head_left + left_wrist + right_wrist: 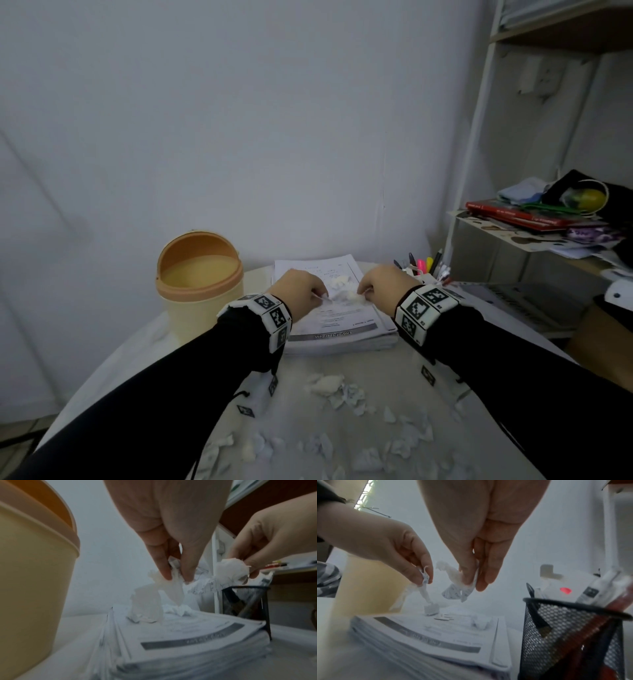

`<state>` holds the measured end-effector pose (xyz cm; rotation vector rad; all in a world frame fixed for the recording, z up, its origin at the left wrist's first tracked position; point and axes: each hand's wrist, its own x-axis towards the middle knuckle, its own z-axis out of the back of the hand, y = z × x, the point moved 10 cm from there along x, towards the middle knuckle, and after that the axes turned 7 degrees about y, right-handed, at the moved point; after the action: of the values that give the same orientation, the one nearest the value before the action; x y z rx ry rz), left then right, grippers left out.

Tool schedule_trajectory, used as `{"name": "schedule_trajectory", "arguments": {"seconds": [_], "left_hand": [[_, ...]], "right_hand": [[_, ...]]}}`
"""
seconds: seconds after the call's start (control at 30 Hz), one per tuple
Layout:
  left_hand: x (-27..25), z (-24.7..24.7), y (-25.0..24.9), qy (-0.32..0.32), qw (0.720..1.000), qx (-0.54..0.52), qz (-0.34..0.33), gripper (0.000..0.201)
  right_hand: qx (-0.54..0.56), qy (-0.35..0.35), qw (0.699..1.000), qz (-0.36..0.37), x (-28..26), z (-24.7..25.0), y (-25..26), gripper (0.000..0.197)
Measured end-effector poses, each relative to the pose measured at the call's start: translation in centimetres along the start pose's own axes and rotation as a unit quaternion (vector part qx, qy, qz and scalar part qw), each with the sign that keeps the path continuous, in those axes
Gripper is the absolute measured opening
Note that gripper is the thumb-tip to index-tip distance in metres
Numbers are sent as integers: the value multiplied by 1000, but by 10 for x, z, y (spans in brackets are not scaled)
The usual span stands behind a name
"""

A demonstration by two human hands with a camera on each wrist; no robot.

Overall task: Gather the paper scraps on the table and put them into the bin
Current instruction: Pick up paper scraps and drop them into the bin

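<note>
both hands over the stack of printed papers (337, 308), each picking scraps off its top sheet. left hand (301, 291): fingers (164, 568) pinch a crumpled scrap (171, 582) that hangs down toward the stack, lifted just clear of it. right hand (387, 286): fingers (485, 577) closed on a wad of scraps (457, 586), part white, part printed. neither hand is released or empty.

progress, my read: early. nothing visibly in the bin (200, 284) yet. from the head view its inside shows only a plain yellowish bottom, no paper i can make out. bin stands just left of the stack, lid swung open, mouth reachable.

left to do:
- a few crumpled bits (178, 610) on the stack's far end
- the bulk: loose paper scraps (342, 421) strewn over the table (144, 346) on the near side of the stack, between the forearms and out toward the near edge. lots of small torn pieces, plus a couple of whiter lumps (325, 383)

mesh pen holder (570, 635) sits just right of the stack, close to the right hand. no scraps visible in it, though the view is blurred.

judgement: stack nearly cleared, table not touched. next is carrying both handfuls left of the stack to the bin, then several sweeps for the near pile. small flakes will likely need raking together rather than pinching one by one.
</note>
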<state>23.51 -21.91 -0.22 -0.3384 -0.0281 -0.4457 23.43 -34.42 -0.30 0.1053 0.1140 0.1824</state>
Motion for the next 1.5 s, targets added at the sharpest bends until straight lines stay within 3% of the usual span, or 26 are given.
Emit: {"name": "schedule_trajectory", "arguments": {"seconds": [0.23, 0.43, 0.83, 1.17, 1.23, 1.33, 1.5], "left_hand": [[-48, 80, 12, -103, 994, -23, -1, 19], [-81, 114, 46, -126, 991, -10, 41, 18], [-115, 155, 121, -217, 971, -48, 93, 15], [-101, 154, 136, -275, 955, -81, 71, 12], [-94, 144, 140, -251, 961, -82, 76, 13], [-84, 122, 153, -167, 977, -73, 108, 15], [-89, 122, 170, -166, 973, -106, 122, 14]], "right_hand": [[49, -92, 994, 41, -24, 50, 39, 27], [89, -123, 985, 77, -31, 68, 83, 25], [107, -122, 978, 133, 0, 75, 183, 28], [46, -79, 985, 143, 32, 50, 215, 33], [38, -65, 987, 141, 35, 43, 215, 32], [34, -66, 987, 144, 41, 35, 214, 32], [35, -81, 982, 164, 50, 34, 221, 30]]}}
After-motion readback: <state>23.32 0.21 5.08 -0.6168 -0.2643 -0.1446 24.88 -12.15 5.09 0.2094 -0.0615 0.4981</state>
